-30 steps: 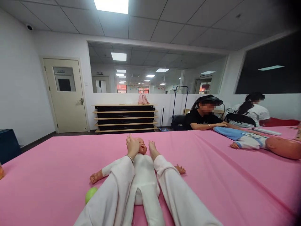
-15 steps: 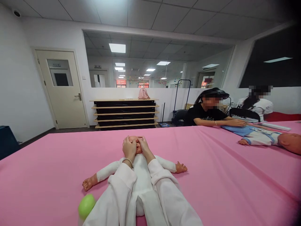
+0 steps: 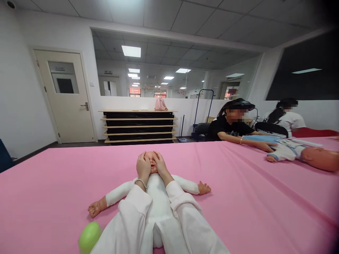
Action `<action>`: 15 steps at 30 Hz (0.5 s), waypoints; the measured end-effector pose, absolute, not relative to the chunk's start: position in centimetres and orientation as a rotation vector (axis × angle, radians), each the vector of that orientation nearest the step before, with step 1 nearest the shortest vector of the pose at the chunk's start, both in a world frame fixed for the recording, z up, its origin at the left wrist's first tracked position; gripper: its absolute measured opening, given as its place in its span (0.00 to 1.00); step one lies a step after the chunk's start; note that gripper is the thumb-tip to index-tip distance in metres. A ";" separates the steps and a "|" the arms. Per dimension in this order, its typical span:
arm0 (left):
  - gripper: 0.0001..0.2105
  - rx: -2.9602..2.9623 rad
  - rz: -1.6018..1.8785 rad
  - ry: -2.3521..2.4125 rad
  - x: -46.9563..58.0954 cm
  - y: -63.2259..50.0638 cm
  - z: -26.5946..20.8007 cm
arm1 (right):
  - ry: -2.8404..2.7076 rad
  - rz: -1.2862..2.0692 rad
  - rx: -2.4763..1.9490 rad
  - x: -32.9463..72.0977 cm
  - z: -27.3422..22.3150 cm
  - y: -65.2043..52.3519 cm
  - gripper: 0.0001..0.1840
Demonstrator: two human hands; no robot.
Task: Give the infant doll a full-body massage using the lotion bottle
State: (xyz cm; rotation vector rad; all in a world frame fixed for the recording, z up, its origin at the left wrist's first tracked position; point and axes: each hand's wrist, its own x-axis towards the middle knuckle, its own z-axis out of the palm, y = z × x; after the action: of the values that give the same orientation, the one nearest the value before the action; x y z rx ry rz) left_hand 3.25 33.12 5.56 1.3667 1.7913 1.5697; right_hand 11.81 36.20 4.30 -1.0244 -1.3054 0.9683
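View: head.
Doll [image 3: 159,204]: on its back, head between both grips, white-clothed body extending nearer between the sleeves [image 3: 129,218].
Left grip [image 3: 143,165]: clasped round one side of that head; bracelet [image 3: 141,184] just behind.
Right grip [image 3: 160,165]: clasped against the opposite side.
Green ball [image 3: 89,237]: left of the left grip, nearer.
Bench [image 3: 265,211]: pink-covered, beneath both grips.
Second doll [image 3: 288,151]: well right, under a co-worker's hand [image 3: 266,145].

- I can't see the sides of the near doll's face [image 3: 153,166]; the left hand [image 3: 143,166] and right hand [image 3: 160,165] hide them.
- The bottom edge cuts off its legs [image 3: 173,234].
- 2 people's faces [image 3: 236,115] look blurry to me.
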 end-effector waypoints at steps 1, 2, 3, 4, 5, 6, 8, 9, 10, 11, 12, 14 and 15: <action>0.20 1.360 1.571 1.795 3.3 33.1 5.5 | -1.296 0.972 -1.025 11.8 4.3 36.3 0.22; 0.20 1.357 1.570 1.801 3.3 33.1 5.5 | -1.289 0.976 -1.024 11.8 4.3 36.2 0.21; 0.20 1.360 1.569 1.808 3.3 33.1 5.5 | -1.288 0.978 -1.020 11.8 4.4 36.2 0.20; 0.20 1.368 1.569 1.816 3.3 33.1 5.5 | -1.295 0.976 -1.014 11.9 4.5 36.0 0.20; 0.20 1.379 1.569 1.822 3.4 33.0 5.5 | -1.307 0.963 -1.008 11.9 4.6 35.8 0.21; 0.21 1.390 1.570 1.827 3.4 33.0 5.5 | -1.324 0.940 -1.007 11.9 4.7 35.6 0.22; 0.21 1.398 1.572 1.830 3.4 32.9 5.5 | -1.365 0.875 -1.019 11.9 4.9 35.3 0.24; 0.21 1.393 1.574 1.829 3.4 32.9 5.5 | -1.387 0.842 -1.031 11.8 5.0 35.2 0.24; 0.21 1.385 1.575 1.827 3.4 32.9 5.5 | -1.408 0.814 -1.045 11.8 5.1 35.2 0.24; 0.20 1.376 1.575 1.826 3.4 33.0 5.5 | -1.425 0.793 -1.059 11.8 5.1 35.2 0.25; 0.20 1.369 1.575 1.823 3.4 33.0 5.5 | -1.432 0.782 -1.074 11.8 5.1 35.2 0.24; 0.20 1.355 1.572 1.813 3.4 33.1 5.6 | -1.413 0.783 -1.104 11.7 5.1 35.4 0.22; 0.19 1.346 1.570 1.808 3.5 33.1 5.7 | -1.393 0.792 -1.118 11.7 5.1 35.5 0.21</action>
State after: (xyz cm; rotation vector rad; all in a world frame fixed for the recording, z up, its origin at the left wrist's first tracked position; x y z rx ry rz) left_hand 3.46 33.09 5.68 1.3463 1.8085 1.5699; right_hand 11.73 35.47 5.12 -1.1182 -1.3935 0.7917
